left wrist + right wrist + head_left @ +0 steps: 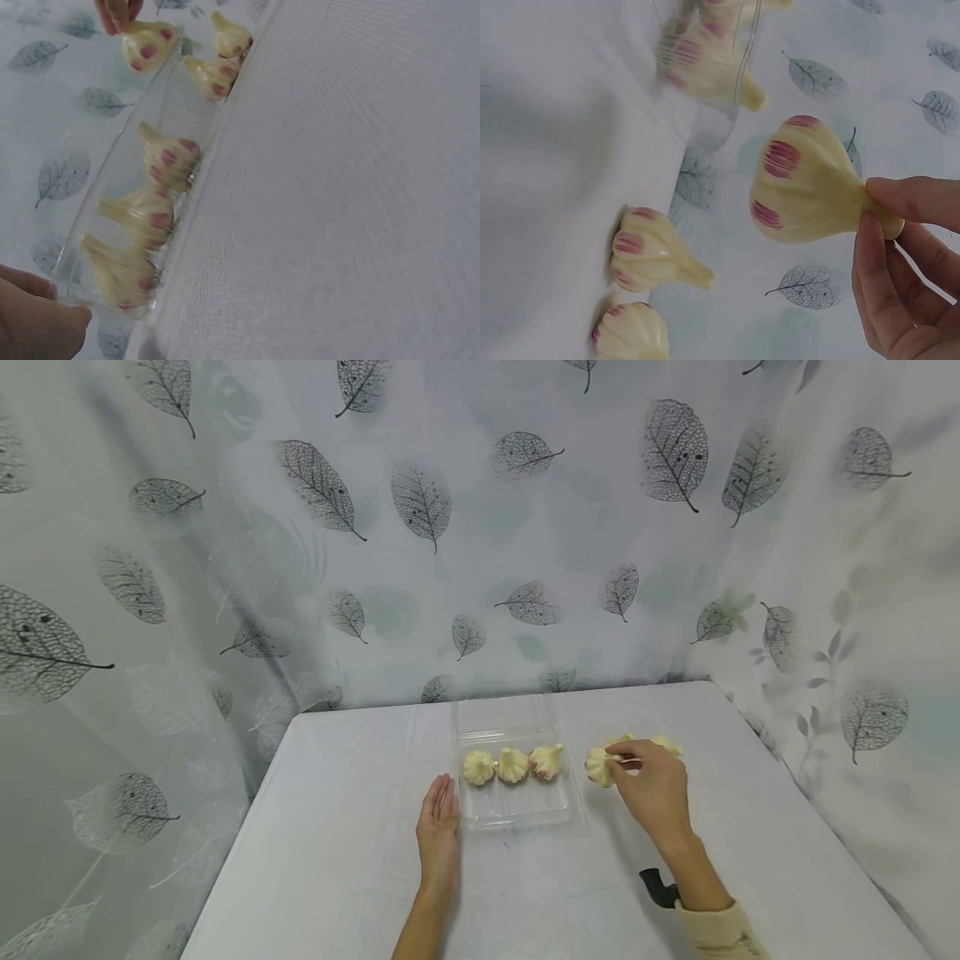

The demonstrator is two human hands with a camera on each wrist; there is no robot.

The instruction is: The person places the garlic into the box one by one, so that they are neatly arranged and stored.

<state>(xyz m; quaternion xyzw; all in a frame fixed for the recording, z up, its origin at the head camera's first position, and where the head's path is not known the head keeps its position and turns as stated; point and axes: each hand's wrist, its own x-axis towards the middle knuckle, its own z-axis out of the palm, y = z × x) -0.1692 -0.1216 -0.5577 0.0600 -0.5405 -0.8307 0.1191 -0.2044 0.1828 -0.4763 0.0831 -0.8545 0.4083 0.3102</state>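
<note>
White, finely textured tabletop takes up the lower frame. Clear plastic tray, thin-walled and boxy, sits mid-frame; I'd worry it skids if the left hand, fingers straight along the tray's left side, shoves. Right hand, right of centre, pinches a ribbed, purple-streaked garlic bulb by its smooth neck, which could slip imo. Three similar bulbs sit inside the tray.
</note>
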